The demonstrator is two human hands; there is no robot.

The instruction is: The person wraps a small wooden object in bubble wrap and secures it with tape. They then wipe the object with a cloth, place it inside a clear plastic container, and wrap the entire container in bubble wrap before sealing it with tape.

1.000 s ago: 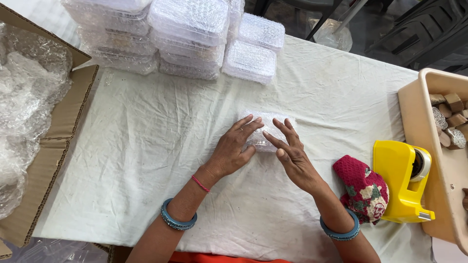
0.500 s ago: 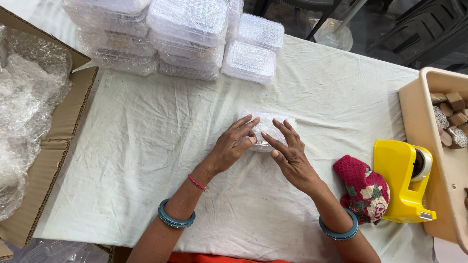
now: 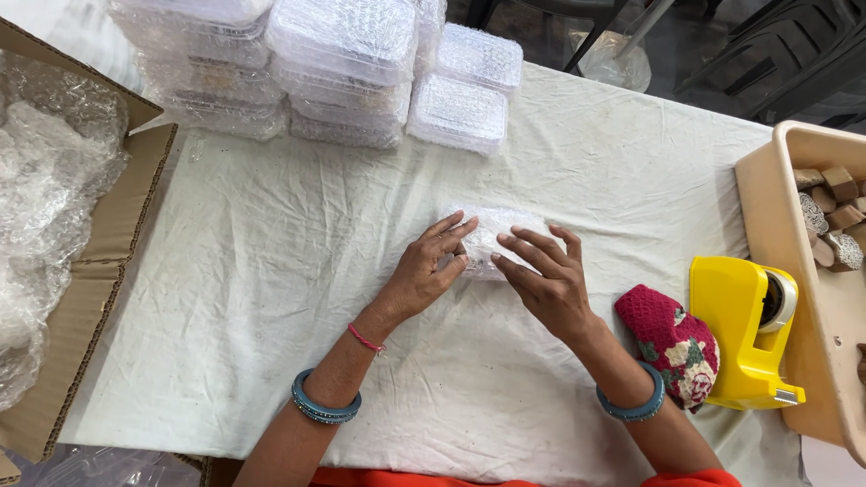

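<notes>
A small oblong parcel wrapped in clear bubble film (image 3: 492, 236) is pressed flat against the worktop (image 3: 271, 271), which is covered with a creased white cloth. It lies directly under the fingertips of both hands, near the middle of the cloth. The left hand (image 3: 424, 271) is laid on its near left end, the fingers (image 3: 451, 230) stretched out and slightly spread over the film, apparently so that the wrap is kept from springing open. The right hand (image 3: 546, 280) is set against the right side, its fingers (image 3: 523, 252) spread flat and angled toward those of the left; nothing is gripped, the parcel is only held down. Whether a flap is pinched beneath the fingertips cannot be told.

Beyond the fingertips, at the far edge, stacks of similar bubble-wrapped clear packs (image 3: 343, 63) are piled in tidy rows, well apart from the hands. To the right of the right wrist a crimson crocheted pouch with a floral patch (image 3: 672, 343) lies just beside a yellow plastic tape dispenser (image 3: 744, 334), within easy reach. Further right, a beige plastic tub (image 3: 776, 207) holding small wooden blocks (image 3: 834, 212) is seen. Far left of the left fingers, an open cardboard box (image 3: 99, 298) filled with loose bubble film (image 3: 45, 207) stands against the worktop.
</notes>
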